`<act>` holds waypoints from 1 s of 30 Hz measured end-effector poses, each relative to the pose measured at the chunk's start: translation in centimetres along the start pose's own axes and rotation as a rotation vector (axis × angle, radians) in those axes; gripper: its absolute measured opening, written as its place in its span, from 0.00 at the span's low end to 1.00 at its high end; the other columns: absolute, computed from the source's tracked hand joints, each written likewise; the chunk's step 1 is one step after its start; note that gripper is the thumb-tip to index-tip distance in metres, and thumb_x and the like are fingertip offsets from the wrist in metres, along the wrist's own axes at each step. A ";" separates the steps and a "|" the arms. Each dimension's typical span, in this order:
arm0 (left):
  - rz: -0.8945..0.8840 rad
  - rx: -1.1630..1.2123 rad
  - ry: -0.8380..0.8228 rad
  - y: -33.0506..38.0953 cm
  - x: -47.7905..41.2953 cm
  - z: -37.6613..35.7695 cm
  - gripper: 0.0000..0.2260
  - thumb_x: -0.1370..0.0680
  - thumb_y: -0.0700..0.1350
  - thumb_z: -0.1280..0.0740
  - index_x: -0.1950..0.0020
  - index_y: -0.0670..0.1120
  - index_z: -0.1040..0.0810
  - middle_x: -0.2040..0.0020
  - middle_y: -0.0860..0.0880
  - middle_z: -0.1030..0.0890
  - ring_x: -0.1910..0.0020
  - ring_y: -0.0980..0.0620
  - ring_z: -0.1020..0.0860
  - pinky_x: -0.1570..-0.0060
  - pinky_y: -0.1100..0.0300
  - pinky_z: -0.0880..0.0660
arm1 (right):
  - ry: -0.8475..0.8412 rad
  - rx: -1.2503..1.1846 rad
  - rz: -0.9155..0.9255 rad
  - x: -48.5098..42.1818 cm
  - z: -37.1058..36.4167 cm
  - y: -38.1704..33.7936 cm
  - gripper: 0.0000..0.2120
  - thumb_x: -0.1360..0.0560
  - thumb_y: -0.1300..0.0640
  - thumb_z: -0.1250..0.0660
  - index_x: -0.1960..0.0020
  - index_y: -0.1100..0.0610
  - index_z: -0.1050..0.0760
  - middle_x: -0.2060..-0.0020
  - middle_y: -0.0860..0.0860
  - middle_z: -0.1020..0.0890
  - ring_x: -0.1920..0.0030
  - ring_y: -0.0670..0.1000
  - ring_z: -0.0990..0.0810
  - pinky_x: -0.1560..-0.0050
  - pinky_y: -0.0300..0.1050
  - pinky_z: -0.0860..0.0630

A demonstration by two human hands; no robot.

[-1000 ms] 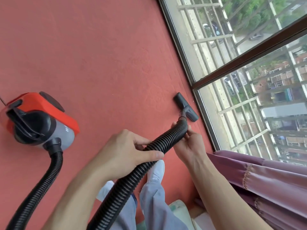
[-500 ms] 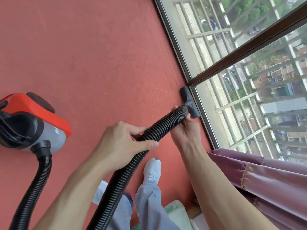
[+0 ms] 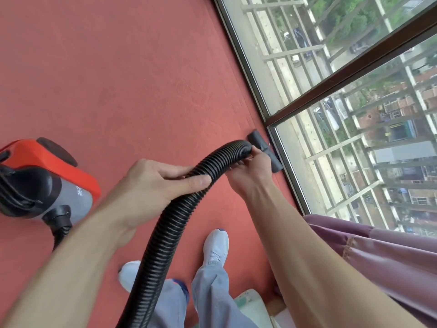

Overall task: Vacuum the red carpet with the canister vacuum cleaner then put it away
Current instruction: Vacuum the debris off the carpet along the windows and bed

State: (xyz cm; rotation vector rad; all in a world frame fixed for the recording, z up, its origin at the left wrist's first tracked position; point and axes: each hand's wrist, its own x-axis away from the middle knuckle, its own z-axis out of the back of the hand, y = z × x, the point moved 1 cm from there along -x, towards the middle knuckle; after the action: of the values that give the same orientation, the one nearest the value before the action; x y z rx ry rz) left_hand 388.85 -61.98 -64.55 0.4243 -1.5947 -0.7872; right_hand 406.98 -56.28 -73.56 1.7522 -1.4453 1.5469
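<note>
A red carpet (image 3: 123, 74) covers the floor. The orange and grey canister vacuum (image 3: 47, 178) stands on it at the left, and its black ribbed hose (image 3: 170, 223) arches up between my arms. My left hand (image 3: 153, 188) grips the hose partway along, thumb across the top. My right hand (image 3: 250, 171) holds the hose end just behind the black nozzle head (image 3: 262, 143). The nozzle lies flat on the carpet against the window frame's bottom rail.
A floor-to-ceiling window (image 3: 331, 67) with a dark frame runs along the right edge of the carpet. A purple curtain (image 3: 378, 252) hangs at the lower right. My two white shoes (image 3: 216, 247) stand on the carpet below the hose. A pale object (image 3: 250, 306) lies at the bottom edge.
The nozzle has slid right across the carpet until it meets the window frame. Both hands moved with the hose, and the canister sits a little lower left in view.
</note>
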 end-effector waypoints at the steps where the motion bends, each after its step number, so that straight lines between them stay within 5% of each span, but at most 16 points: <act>1: 0.009 0.050 -0.028 0.2 0.4 0.6 0.15 0.37 0.58 0.24 0.53 0.55 0.11 0.60 0.53 0.14 0.63 0.58 0.20 0.54 0.58 0.24 | 0.000 -0.016 -0.006 0.6 0.0 0.4 0.11 0.19 0.54 0.39 0.48 0.62 0.29 0.57 0.57 0.23 0.55 0.53 0.21 0.49 0.48 0.23; 3: 0.020 0.147 -0.023 0.3 1.1 2.2 0.18 0.39 0.57 0.21 0.57 0.46 0.11 0.62 0.41 0.17 0.66 0.50 0.22 0.61 0.55 0.22 | -0.007 -0.051 -0.022 2.2 -0.4 1.1 0.12 0.19 0.52 0.39 0.52 0.62 0.29 0.57 0.57 0.25 0.55 0.52 0.23 0.36 0.47 0.29; 6: 0.003 0.170 0.030 0.1 1.8 4.7 0.27 0.47 0.63 0.18 0.58 0.45 0.12 0.56 0.32 0.17 0.67 0.47 0.21 0.68 0.58 0.20 | -0.022 -0.077 -0.058 4.0 -1.1 2.0 0.14 0.18 0.53 0.40 0.58 0.62 0.30 0.61 0.56 0.28 0.64 0.50 0.29 0.48 0.43 0.29; 11: 0.060 0.019 -0.120 0.7 2.6 4.5 0.14 0.39 0.55 0.24 0.57 0.52 0.11 0.65 0.42 0.16 0.69 0.50 0.20 0.67 0.59 0.21 | -0.002 0.078 -0.161 5.0 -0.8 1.1 0.12 0.21 0.54 0.41 0.55 0.63 0.29 0.58 0.59 0.23 0.54 0.56 0.23 0.37 0.53 0.27; 14: 0.093 -0.086 -0.212 0.2 2.8 3.4 0.11 0.36 0.53 0.24 0.54 0.58 0.11 0.62 0.51 0.14 0.66 0.58 0.21 0.62 0.66 0.24 | 0.107 0.283 -0.206 4.7 -0.1 0.0 0.17 0.21 0.46 0.37 0.49 0.62 0.28 0.64 0.58 0.22 0.62 0.55 0.22 0.59 0.51 0.22; 17: 0.088 -0.107 -0.255 0.1 2.8 2.1 0.12 0.35 0.55 0.24 0.52 0.63 0.13 0.55 0.55 0.12 0.58 0.64 0.18 0.55 0.70 0.24 | 0.194 0.276 -0.170 4.5 0.4 -1.0 0.11 0.20 0.53 0.37 0.50 0.62 0.30 0.74 0.57 0.24 0.73 0.53 0.24 0.74 0.42 0.23; 19: 0.068 -0.088 -0.251 0.4 2.7 1.9 0.13 0.36 0.55 0.24 0.52 0.65 0.14 0.53 0.58 0.13 0.54 0.66 0.18 0.48 0.67 0.23 | 0.171 0.170 -0.147 4.5 0.5 -1.4 0.07 0.20 0.56 0.39 0.49 0.61 0.31 0.76 0.56 0.26 0.78 0.52 0.26 0.76 0.42 0.24; 30: 0.090 -0.107 -0.269 0.8 -1.5 2.9 0.12 0.35 0.54 0.23 0.52 0.59 0.12 0.62 0.56 0.15 0.67 0.63 0.22 0.60 0.69 0.25 | 0.189 0.013 0.036 -0.4 0.4 -0.1 0.05 0.20 0.57 0.38 0.48 0.57 0.33 0.67 0.54 0.29 0.79 0.52 0.25 0.77 0.41 0.25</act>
State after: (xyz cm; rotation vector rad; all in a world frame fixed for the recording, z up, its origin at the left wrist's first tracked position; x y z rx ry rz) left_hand 386.43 -59.68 -65.10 0.1728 -1.7976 -0.8843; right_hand 407.33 -56.32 -74.03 1.5471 -1.3836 1.6935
